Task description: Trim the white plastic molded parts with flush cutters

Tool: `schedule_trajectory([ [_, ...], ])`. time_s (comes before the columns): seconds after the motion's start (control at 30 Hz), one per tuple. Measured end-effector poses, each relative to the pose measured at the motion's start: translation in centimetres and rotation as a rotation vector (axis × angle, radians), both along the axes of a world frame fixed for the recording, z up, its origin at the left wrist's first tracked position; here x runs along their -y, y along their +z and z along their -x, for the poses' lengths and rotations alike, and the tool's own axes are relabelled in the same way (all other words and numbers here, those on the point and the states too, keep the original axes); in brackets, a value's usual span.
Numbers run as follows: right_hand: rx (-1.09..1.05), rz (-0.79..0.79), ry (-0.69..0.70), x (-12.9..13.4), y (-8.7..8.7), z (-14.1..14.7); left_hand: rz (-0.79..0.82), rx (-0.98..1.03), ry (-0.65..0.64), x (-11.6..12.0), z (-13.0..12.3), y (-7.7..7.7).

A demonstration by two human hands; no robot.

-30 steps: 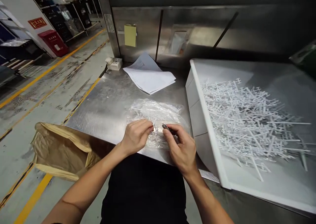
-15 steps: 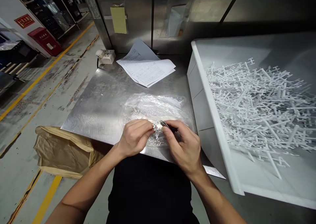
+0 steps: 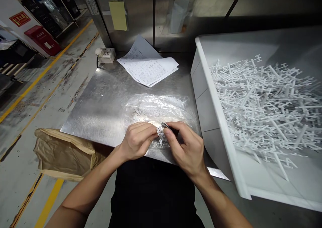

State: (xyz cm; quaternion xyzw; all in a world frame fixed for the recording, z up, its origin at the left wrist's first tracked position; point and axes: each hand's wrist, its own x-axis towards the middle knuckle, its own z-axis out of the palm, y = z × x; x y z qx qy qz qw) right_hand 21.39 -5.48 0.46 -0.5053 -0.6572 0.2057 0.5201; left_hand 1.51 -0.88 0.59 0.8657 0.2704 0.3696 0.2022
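Observation:
My left hand (image 3: 138,139) is closed, its thumb and fingertips pinching a white plastic sprue (image 3: 160,134) with small branching pieces. Close beside it, my right hand (image 3: 187,146) is wrapped round a small shiny dark metal tool (image 3: 166,126); its tip meets the sprue, and most of it is hidden in the palm. Under both hands a clear plastic bag (image 3: 161,108) lies flat on the metal table (image 3: 90,100), with many tiny white pieces in or on it.
At the right stands a large white bin (image 3: 213,104) heaped with white plastic sprues (image 3: 264,100). Printed papers (image 3: 151,67) and a power socket (image 3: 107,55) lie at the table's back. A brown open bag (image 3: 65,154) hangs below the left edge.
The view has shifted slightly. Both hands keep nearly the same place and grip, while the sprue and the tool tip have moved a little against each other.

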Motion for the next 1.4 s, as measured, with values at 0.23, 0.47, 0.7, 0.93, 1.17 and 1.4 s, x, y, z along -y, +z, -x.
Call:
schedule_trajectory([
  [0.23,-0.026,0.086,-0.025,0.03,-0.01,-0.13,-0.011,-0.020,0.003,0.08,-0.12,-0.10],
  [0.47,-0.093,0.231,0.013,-0.40,-0.26,-0.41,-0.059,-0.049,0.030,0.46,-0.23,-0.47],
  [0.7,-0.114,0.302,0.023,-0.69,-0.35,-0.52,-0.052,-0.040,0.039,0.46,-0.34,-0.44],
  [0.93,-0.103,0.172,-0.007,-0.27,-0.22,-0.35,-0.048,-0.058,0.054,0.38,-0.24,-0.62],
  [1.17,-0.018,0.111,0.047,-0.01,0.04,-0.18,-0.081,-0.091,0.065,0.44,-0.25,-0.78],
  [1.4,-0.016,0.118,0.050,0.14,-0.07,-0.21,-0.139,-0.144,0.075,0.49,-0.40,-0.71],
])
